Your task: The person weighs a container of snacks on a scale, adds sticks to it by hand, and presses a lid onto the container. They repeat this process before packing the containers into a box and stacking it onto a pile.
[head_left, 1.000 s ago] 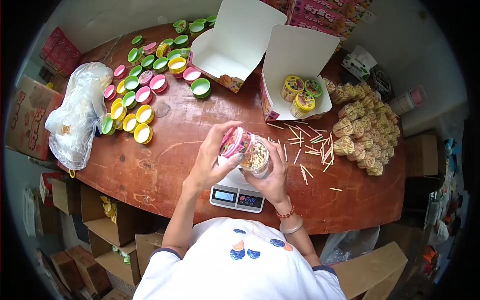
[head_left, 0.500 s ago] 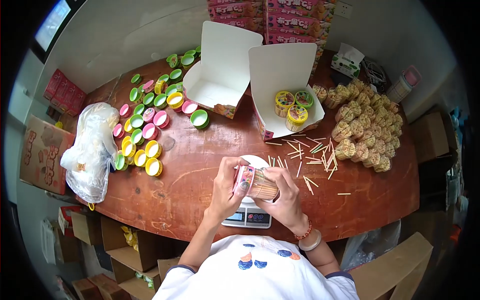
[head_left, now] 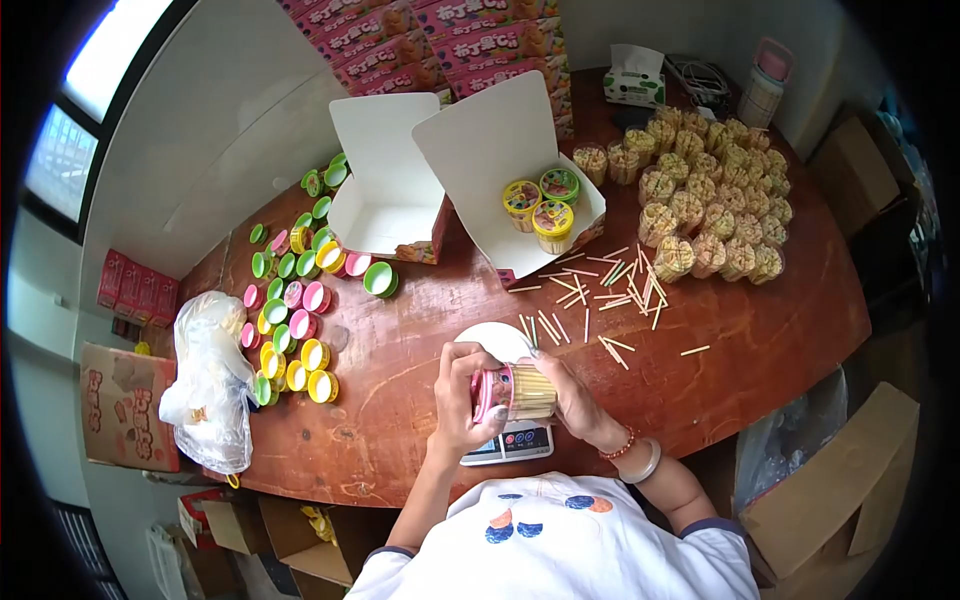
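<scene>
A clear cup of pale sticks (head_left: 530,392) with a pink lid (head_left: 491,391) lies sideways between my hands. My left hand (head_left: 462,400) is wrapped round the lid end, and my right hand (head_left: 575,398) grips the stick-filled end. Just beneath is a digital scale (head_left: 510,443) with a round white plate (head_left: 492,340). Loose sticks (head_left: 640,290) are scattered to the right, beyond my right hand. An open white box (head_left: 490,150) behind them holds three lidded cups (head_left: 553,222), two yellow and one green.
A second open box (head_left: 385,190) stands left of the first. Green, pink and yellow lids (head_left: 315,300) spread across the left of the wooden table (head_left: 400,440), beside a plastic bag (head_left: 210,380). Stick-filled cups (head_left: 715,200) crowd the right. Pink cartons (head_left: 490,40) are stacked behind.
The head view has shifted, moving the table items in the frame. The cup stays in both hands, now more level, and my left fingers have moved round its lid.
</scene>
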The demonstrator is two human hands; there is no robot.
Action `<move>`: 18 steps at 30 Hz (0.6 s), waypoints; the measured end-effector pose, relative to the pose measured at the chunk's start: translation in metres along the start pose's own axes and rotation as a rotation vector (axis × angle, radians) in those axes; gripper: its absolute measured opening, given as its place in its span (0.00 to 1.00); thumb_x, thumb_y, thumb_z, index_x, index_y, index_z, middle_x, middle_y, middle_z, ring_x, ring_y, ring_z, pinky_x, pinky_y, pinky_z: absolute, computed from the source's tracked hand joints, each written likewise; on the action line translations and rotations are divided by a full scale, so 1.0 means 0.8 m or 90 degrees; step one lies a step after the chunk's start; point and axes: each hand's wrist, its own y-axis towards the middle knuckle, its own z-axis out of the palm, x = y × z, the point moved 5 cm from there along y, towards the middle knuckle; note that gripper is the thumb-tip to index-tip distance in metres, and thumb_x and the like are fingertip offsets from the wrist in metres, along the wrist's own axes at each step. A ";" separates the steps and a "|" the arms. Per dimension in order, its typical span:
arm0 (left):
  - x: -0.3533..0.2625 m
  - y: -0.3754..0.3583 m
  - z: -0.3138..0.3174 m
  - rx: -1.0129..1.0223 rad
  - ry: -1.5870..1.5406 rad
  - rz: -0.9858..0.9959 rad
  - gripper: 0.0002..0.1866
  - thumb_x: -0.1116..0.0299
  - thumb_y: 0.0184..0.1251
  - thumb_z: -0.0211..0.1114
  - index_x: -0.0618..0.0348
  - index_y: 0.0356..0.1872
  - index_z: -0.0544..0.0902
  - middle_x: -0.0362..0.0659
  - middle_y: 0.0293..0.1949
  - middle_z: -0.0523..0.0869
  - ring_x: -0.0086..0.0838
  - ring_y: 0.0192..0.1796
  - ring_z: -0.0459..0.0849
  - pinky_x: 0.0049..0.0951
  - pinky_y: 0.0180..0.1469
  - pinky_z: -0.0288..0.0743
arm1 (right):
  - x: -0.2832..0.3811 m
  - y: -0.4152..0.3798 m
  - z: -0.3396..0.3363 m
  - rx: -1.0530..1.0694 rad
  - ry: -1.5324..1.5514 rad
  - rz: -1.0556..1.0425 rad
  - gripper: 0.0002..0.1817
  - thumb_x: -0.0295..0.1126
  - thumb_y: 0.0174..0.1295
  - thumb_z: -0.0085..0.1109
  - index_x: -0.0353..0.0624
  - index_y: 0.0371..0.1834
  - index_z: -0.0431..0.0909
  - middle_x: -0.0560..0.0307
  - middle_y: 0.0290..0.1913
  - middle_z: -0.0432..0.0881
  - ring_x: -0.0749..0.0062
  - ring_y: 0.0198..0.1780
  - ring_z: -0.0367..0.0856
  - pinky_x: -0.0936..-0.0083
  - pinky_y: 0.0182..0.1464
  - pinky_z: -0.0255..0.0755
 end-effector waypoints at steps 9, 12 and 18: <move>0.014 0.021 0.013 -0.005 -0.073 -0.105 0.32 0.40 0.70 0.61 0.65 0.52 0.74 0.48 0.43 0.75 0.32 0.46 0.78 0.36 0.48 0.75 | 0.006 -0.001 -0.017 0.239 -0.075 0.287 0.36 0.60 0.80 0.41 0.33 0.66 0.66 0.39 0.60 0.77 0.59 0.57 0.82 0.63 0.52 0.80; 0.011 0.027 0.023 0.011 -0.071 -0.137 0.31 0.42 0.69 0.63 0.65 0.52 0.75 0.50 0.42 0.77 0.36 0.44 0.80 0.38 0.48 0.75 | 0.047 -0.014 0.006 -0.090 -0.190 -0.250 0.37 0.62 0.80 0.37 0.33 0.67 0.63 0.37 0.66 0.71 0.57 0.61 0.80 0.57 0.59 0.78; 0.003 0.032 0.033 0.049 0.032 -0.084 0.26 0.46 0.69 0.60 0.63 0.49 0.76 0.50 0.42 0.80 0.40 0.44 0.80 0.38 0.49 0.74 | -0.032 0.014 -0.055 0.455 0.199 0.160 0.37 0.63 0.76 0.49 0.37 0.65 0.64 0.45 0.47 0.83 0.54 0.44 0.86 0.59 0.46 0.82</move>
